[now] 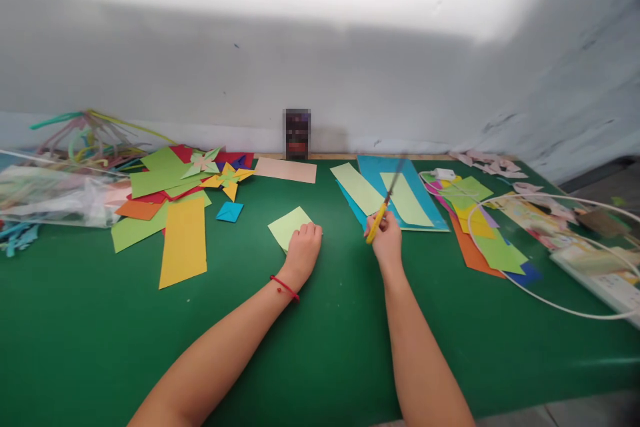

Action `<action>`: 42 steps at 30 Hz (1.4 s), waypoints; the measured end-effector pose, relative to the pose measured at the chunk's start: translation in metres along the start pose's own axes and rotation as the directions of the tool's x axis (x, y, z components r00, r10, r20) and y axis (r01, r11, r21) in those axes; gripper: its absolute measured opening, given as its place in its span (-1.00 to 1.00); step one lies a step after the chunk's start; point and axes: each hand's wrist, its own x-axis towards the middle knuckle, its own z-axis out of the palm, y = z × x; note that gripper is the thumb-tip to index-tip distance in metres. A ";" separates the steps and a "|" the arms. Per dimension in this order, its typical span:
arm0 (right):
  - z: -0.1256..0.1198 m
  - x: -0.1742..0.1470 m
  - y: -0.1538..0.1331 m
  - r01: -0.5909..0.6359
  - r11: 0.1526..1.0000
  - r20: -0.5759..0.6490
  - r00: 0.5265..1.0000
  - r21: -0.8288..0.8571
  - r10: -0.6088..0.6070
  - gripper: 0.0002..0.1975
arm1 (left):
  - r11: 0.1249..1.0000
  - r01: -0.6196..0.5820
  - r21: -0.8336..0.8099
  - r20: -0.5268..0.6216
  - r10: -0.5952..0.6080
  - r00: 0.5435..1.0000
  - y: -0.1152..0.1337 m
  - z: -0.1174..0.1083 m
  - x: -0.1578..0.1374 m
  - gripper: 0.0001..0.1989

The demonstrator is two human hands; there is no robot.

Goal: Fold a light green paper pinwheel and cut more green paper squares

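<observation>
My left hand (306, 243), with a red string bracelet at the wrist, is closed over the right corner of a pale green paper square (287, 225). The fingers hide that corner. A pair of scissors (379, 225) with yellow handles is in my right hand (387, 240), its blades pointing up and away and blurred. Just beyond the scissors lie two pale green paper strips (357, 188) (406, 199) and a blue sheet (431, 203). Left of the square rests a small folded blue paper piece (230, 211).
Coloured paper (183, 240), a yellow paper pinwheel (229, 177) and a plastic bag (65, 197) lie left on the green table (300, 360). Paper offcuts (483, 227) and a looping white cable (550, 307) occupy the right. A dark pixelated object (297, 135) stands by the wall.
</observation>
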 end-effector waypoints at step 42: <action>0.039 -0.029 -0.010 -0.159 0.927 0.539 0.840 0.339 -0.053 -0.58 | 0.962 -0.242 -0.124 -0.547 0.137 0.826 -0.002 0.005 -0.001 -0.74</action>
